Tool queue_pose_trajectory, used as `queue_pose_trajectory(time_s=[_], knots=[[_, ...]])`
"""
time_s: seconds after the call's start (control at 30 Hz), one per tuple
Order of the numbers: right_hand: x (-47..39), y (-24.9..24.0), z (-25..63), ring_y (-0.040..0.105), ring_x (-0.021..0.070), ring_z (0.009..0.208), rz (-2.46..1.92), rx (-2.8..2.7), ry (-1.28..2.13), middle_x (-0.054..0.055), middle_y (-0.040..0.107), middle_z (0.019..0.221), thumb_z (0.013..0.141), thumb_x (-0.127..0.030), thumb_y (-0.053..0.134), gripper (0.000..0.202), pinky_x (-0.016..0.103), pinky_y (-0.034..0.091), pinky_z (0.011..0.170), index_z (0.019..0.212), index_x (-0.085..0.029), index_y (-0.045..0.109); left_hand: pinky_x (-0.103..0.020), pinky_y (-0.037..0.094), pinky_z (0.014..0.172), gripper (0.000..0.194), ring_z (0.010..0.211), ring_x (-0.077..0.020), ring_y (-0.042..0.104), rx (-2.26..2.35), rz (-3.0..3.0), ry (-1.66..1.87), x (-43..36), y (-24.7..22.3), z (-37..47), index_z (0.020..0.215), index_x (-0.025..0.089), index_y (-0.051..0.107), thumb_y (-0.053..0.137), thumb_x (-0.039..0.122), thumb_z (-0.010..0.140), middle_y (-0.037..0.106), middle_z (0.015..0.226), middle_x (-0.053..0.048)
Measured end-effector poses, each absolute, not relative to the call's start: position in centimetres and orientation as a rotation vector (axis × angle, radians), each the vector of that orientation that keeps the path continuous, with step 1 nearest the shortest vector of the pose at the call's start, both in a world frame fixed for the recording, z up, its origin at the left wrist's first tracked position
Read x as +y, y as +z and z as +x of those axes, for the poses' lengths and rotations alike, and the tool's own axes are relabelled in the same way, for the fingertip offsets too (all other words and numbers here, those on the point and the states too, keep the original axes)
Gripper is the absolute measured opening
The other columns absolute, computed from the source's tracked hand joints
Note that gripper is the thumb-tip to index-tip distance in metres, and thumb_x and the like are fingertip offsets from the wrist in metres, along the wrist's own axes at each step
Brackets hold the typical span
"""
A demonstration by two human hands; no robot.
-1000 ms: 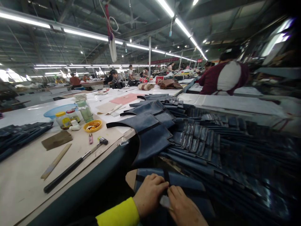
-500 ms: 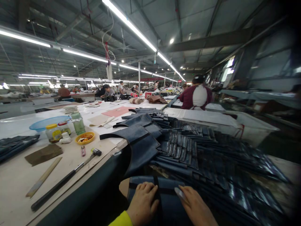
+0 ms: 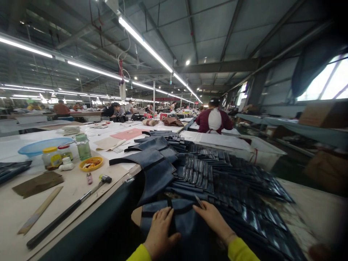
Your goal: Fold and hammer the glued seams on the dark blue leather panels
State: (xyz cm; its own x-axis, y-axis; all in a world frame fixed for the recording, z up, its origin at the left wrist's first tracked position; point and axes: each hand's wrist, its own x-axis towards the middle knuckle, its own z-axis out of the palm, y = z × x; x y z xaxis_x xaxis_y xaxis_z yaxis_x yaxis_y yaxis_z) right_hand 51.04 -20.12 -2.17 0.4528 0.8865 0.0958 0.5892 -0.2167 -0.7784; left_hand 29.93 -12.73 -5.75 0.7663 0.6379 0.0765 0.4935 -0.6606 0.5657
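Note:
A dark blue leather-like piece (image 3: 187,221) with a darker strip across it lies in front of me at the bottom of the head view. My left hand (image 3: 161,230) rests flat on its left part, fingers stretched out and holding nothing. On the right, my right hand (image 3: 213,219) pinches a small, flat, pale tool (image 3: 200,202) whose exact kind I cannot make out; its tip points up and left above the piece's far edge. A tan board edge (image 3: 136,216) shows beside the piece at left. Just beyond lie many stacked dark blue pieces (image 3: 156,174).
The table (image 3: 81,197) at left carries a hammer (image 3: 57,217), a wooden stick (image 3: 40,210), pink snips (image 3: 89,178), a yellow dish (image 3: 97,167), jars (image 3: 51,159) and a blue basin (image 3: 29,146). A white bin (image 3: 268,156) and a co-worker (image 3: 202,121) are farther off.
My view has turned somewhat to the right. My right hand, with the small tool, has moved toward the piece's far edge. My left hand stays on the piece.

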Motion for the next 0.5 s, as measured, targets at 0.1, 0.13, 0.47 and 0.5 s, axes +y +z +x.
queue_pose_trajectory(time_s=[0.1,0.13,0.47,0.5], knots=[[-19.9,3.2,47.1,0.054,0.0179,0.071,-1.771,-1.438,0.176,0.003,0.057,0.072,0.080,-0.036,0.050,0.022,0.029,0.041,0.066,0.069,-0.017,0.055,-0.046,0.018,0.112,0.072,0.135,-0.0277,0.023,0.906,2.401,0.537,-13.0,-4.8,28.7,0.141,0.019,0.030,0.056,0.038,0.076,0.028,0.147,-0.010],[-19.9,4.8,45.7,0.053,0.0161,0.070,-1.709,-1.520,0.112,0.002,0.055,0.072,0.082,-0.032,0.050,0.021,0.027,0.040,0.065,0.066,-0.018,0.052,-0.046,0.020,0.112,0.072,0.135,-0.0274,0.022,0.910,2.395,0.622,-13.1,-4.7,28.1,0.142,0.019,0.028,0.055,0.040,0.078,0.026,0.147,-0.010],[-20.2,11.5,36.9,0.049,0.0120,0.074,-1.422,-1.930,-0.002,0.000,0.051,0.076,0.076,-0.008,0.056,0.014,0.022,0.038,0.067,0.066,-0.016,0.050,-0.045,0.040,0.100,0.055,0.116,-0.0288,0.050,1.072,2.267,1.190,-9.9,-4.3,21.3,0.126,0.022,0.048,0.051,0.050,0.079,0.055,0.125,-0.010],[-20.0,11.5,36.6,0.049,0.0129,0.077,-1.416,-1.993,-0.028,0.001,0.052,0.078,0.075,-0.008,0.056,0.012,0.023,0.039,0.070,0.068,-0.016,0.051,-0.044,0.043,0.097,0.048,0.109,-0.0282,0.055,1.070,2.245,1.170,-9.1,-4.1,20.6,0.118,0.021,0.055,0.049,0.050,0.080,0.060,0.116,-0.009]])
